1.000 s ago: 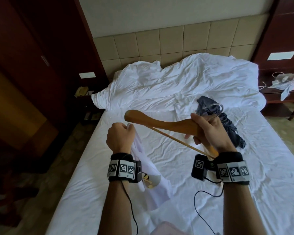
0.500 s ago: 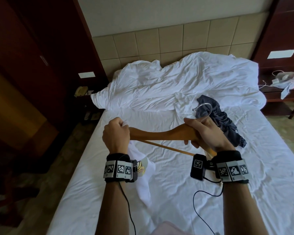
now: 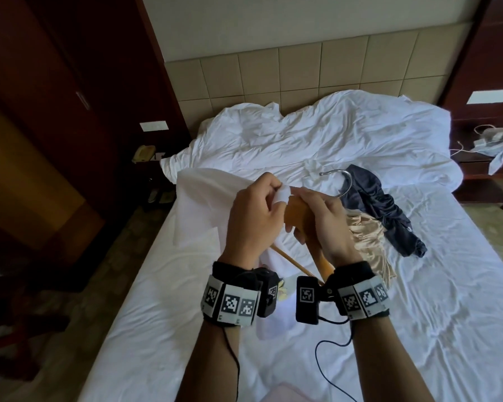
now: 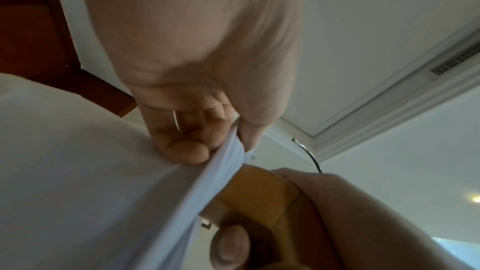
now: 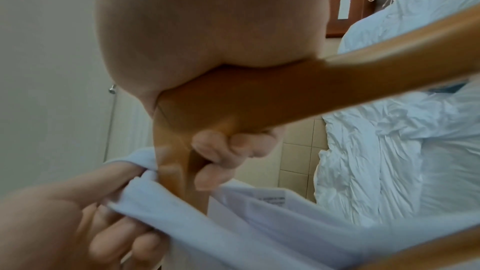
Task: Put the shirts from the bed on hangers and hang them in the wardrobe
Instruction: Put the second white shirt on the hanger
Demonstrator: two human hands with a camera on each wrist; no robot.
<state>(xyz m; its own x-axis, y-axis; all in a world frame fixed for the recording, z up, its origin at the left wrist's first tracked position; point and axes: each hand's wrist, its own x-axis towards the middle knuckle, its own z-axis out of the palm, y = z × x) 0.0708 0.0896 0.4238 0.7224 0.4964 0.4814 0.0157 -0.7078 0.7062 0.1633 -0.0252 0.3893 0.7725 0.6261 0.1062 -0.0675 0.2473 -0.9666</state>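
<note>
Beige tiled headboard (image 3: pixel 302 74) under pale wall (image 3: pixel 273 21); dark wood wardrobe (image 3: pixel 55 111) left; nightstand (image 3: pixel 488 169) right.

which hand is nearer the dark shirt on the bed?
Right. The right hand grips the wooden hanger beside the dark shirt; the left hand is farther left.

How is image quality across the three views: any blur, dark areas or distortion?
Head view: sharp on the bed, left side of the room dim, straight lines bowed at the edges. Left wrist view: left hand soft and very close. Right wrist view: wooden hanger and white shirt smeared, likely motion blur.
</note>
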